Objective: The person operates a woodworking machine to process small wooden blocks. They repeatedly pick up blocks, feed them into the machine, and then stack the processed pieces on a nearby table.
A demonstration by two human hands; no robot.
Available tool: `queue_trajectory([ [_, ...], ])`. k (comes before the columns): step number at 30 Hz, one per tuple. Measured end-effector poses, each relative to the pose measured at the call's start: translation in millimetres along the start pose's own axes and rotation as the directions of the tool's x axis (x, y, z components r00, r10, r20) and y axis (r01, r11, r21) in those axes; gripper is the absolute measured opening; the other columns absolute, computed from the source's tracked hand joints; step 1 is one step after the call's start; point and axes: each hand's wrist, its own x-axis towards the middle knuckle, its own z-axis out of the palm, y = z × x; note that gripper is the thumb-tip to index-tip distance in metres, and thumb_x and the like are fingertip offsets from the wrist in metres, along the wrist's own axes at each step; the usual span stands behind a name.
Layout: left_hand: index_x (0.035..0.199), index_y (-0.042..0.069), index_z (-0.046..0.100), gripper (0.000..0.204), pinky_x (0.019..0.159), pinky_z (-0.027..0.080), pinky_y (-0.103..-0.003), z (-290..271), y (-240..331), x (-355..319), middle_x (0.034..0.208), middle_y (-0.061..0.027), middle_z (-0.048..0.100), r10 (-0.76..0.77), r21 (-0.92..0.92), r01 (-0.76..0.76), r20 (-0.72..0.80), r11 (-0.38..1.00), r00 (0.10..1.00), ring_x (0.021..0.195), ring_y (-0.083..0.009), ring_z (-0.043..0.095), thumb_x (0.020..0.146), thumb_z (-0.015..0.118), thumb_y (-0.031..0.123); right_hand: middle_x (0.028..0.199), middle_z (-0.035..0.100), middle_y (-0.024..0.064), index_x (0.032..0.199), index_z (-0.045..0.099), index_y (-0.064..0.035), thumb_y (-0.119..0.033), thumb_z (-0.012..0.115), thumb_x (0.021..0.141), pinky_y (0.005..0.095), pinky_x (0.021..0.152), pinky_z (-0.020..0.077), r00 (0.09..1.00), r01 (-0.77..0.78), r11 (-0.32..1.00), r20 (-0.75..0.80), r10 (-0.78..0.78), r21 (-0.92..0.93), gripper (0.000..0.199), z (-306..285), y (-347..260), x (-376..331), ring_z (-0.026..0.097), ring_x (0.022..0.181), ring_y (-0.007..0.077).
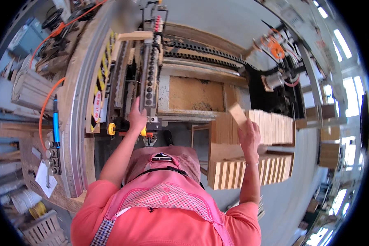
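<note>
My right hand (250, 137) is closed on one end of a short, pale wooden block (238, 115), tilted up beside a row of similar wooden blocks (270, 127). A second row of blocks (250, 171) stands nearer to me in the same wooden rack (214, 143). On the left, my left hand (137, 119) reaches to the near end of a machine's long metal bar (148, 94) with round dark fittings. One finger points forward and the thumb stands apart; the other fingers are partly hidden. I see nothing held in it.
Left of the machine runs a long silver rail (76, 106) next to yellow-and-black striped tape (106, 69). An orange hose (43, 110) and a blue air gun (56, 123) hang there. A sawdust-coloured panel (197, 93) lies in the machine's middle. Yellow knobs (111, 129) stick out near my left forearm.
</note>
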Motion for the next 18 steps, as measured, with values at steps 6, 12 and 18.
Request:
queue_trajectory([
  [6, 0.131, 0.004, 0.040, 0.056, 0.101, 0.035, -0.039, 4.3, -2.4, -2.4, 0.127, -0.0201, 0.048, 0.106, 0.037, -0.103, -0.085, 0.994, 0.991, 0.119, -0.0354, 0.045, 0.078, 0.058, 0.002, 0.091, 0.058, 0.0149, 0.104, 0.054, -0.0035, -0.011, 0.070, 0.064, 0.0427, 0.077, 0.0483, 0.900, 0.422, 0.879, 0.012, -0.435, 0.222, 0.044, 82.3, -90.4, 173.1, 0.056, 0.091, 0.0340],
  [12, 0.130, 0.004, 0.041, 0.054, 0.100, 0.035, -0.041, -7.9, 24.4, -5.6, 0.129, -0.0194, 0.046, 0.059, 0.136, -0.046, -0.094, 0.990, 0.994, 0.120, -0.0370, 0.043, 0.079, 0.059, 0.005, 0.090, 0.059, 0.0153, 0.091, 0.059, -0.0023, -0.017, 0.070, 0.063, 0.0402, 0.074, 0.0503, 0.737, 0.645, 0.694, -0.022, -0.675, 0.320, 0.034, 174.6, -191.3, 320.6, 0.058, 0.091, 0.0326],
  [18, 0.126, 0.002, 0.045, 0.053, 0.098, 0.036, -0.040, -14.0, 54.4, 3.0, 0.126, -0.0199, 0.048, -0.043, 0.068, 0.060, -0.225, 0.996, 0.973, 0.116, -0.0362, 0.046, 0.076, 0.061, 0.010, 0.086, 0.062, 0.0191, 0.085, 0.063, -0.0011, -0.023, 0.070, 0.062, 0.0418, 0.075, 0.0508, 0.655, 0.695, 0.666, 0.144, -0.742, 0.272, 0.033, 239.6, -293.3, 400.2, 0.060, 0.086, 0.0346],
])
